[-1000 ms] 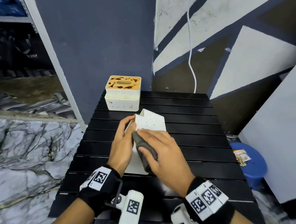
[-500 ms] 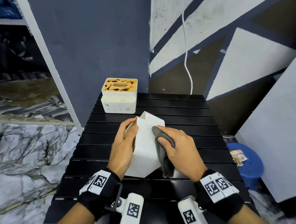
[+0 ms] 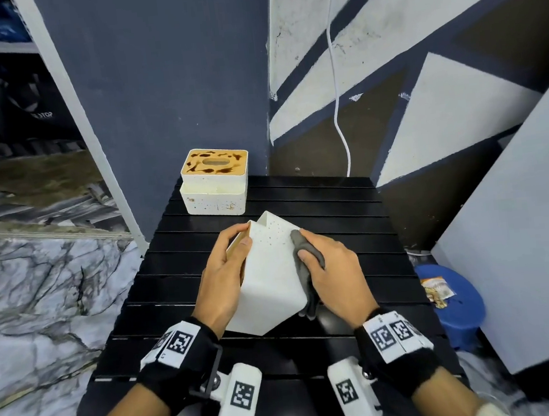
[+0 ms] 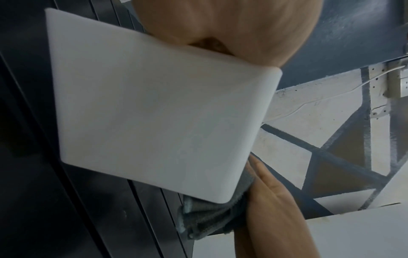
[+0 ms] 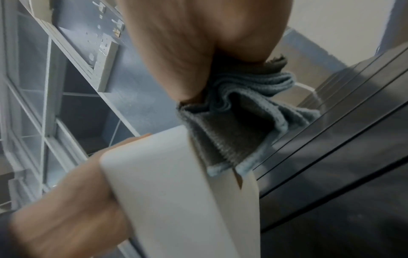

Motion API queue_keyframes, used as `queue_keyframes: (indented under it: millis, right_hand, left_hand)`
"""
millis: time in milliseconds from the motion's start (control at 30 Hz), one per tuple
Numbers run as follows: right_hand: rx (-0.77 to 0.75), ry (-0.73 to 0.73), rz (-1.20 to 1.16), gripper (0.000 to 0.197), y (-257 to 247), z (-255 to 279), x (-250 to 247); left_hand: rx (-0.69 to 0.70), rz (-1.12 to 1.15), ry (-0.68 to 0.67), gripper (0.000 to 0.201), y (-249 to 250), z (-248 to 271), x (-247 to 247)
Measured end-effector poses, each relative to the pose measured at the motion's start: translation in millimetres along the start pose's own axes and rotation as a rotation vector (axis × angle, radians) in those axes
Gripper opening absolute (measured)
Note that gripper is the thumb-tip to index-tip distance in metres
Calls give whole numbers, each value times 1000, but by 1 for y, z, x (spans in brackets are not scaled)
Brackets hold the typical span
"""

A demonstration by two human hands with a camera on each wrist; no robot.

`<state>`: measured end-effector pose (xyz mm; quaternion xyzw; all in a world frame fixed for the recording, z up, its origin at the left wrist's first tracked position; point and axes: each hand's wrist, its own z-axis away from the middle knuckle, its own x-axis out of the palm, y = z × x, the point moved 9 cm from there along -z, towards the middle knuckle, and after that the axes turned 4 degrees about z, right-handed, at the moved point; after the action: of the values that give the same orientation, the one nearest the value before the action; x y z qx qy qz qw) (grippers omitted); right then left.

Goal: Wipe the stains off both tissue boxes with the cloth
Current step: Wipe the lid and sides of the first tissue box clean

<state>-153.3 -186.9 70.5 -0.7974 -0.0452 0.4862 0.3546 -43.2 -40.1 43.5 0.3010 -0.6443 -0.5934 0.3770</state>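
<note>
A white tissue box [image 3: 273,275] stands tilted on one edge on the black slatted table [image 3: 333,209]; dark specks dot its upper face. My left hand [image 3: 225,266] grips its left side, the side with the wooden lid, thumb on the top edge. My right hand [image 3: 326,270] holds a grey cloth [image 3: 308,265] against the box's right side. The cloth [image 5: 232,125] hangs bunched below my fingers, and the box's blank bottom [image 4: 154,113] fills the left wrist view. A second white tissue box [image 3: 215,186] with a brown-stained wooden lid stands at the table's far left.
A dark blue wall panel [image 3: 170,83] rises behind the far box. A white cable [image 3: 336,101] hangs down the painted wall. A blue stool [image 3: 453,304] with a snack packet sits to the right of the table. A white board [image 3: 520,234] leans at the right.
My right hand with the cloth has slid from the middle of the box's face to its right side. The left hand has turned the box further left.
</note>
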Motion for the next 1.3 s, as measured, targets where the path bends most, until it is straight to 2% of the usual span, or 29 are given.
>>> queue_keyframes:
  millis: [167, 267, 367, 567, 800, 900, 1033, 1200, 1300]
  right_hand:
    - [-61, -26, 8, 37, -12, 23, 4]
    - [-34, -7, 31, 32, -5, -4, -1]
    - [-2, 3, 51, 37, -2, -25, 0]
    - [-49, -20, 40, 38, -11, 4, 8]
    - [-38, 2, 76, 37, -8, -44, 9]
    - [-61, -4, 81, 39, -18, -26, 13]
    - [-179, -11, 83, 40, -36, -2, 18]
    - [-85, -16, 94, 40, -25, -40, 17]
    - [-97, -34, 88, 41, -30, -35, 17]
  left_hand:
    - [-3, 29, -9, 22, 1, 0, -3]
    - [-6, 15, -38, 23, 1, 0, 1]
    - [-8, 10, -28, 23, 2, 0, 1]
    - [7, 18, 0, 22, 1, 0, -6]
    - [-12, 12, 8, 22, -2, -2, -4]
    - [-1, 26, 28, 21, -1, -1, -7]
    - [2, 8, 22, 21, -3, -2, -7]
    - [8, -15, 1, 22, -2, -2, -4]
    - [7, -6, 14, 22, -2, -1, -5]
